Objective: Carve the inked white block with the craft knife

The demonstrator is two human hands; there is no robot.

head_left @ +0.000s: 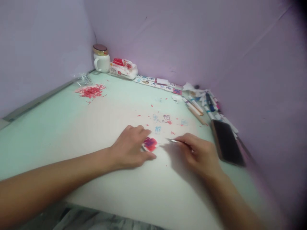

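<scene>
Left hand (133, 147): thumb and fingers spread apart, bracketing a small red-and-purple piece (151, 144) on the table (134, 188); blurred, can't tell if it is actually pinched. Right hand (200, 154): fingers closed on a slim metallic tool (172, 141), tip pointing at the piece, just right of it, apart.

Containers: white mug (103, 63) in far corner, lid (100, 49) on top, contents hidden. Wipes packet (123, 69) beside it, contents not visible.

Around: red shreds (92, 91) heaped far left next to clear plastic (83, 80); a few loose red bits near the piece. Handwritten characters (166, 118) on the surface just beyond the hands. Row of character tiles (153, 83) along back wall; markers (209, 107) piled at right. Dark phone (227, 142) near right hand. Nothing between tool tip and piece.
</scene>
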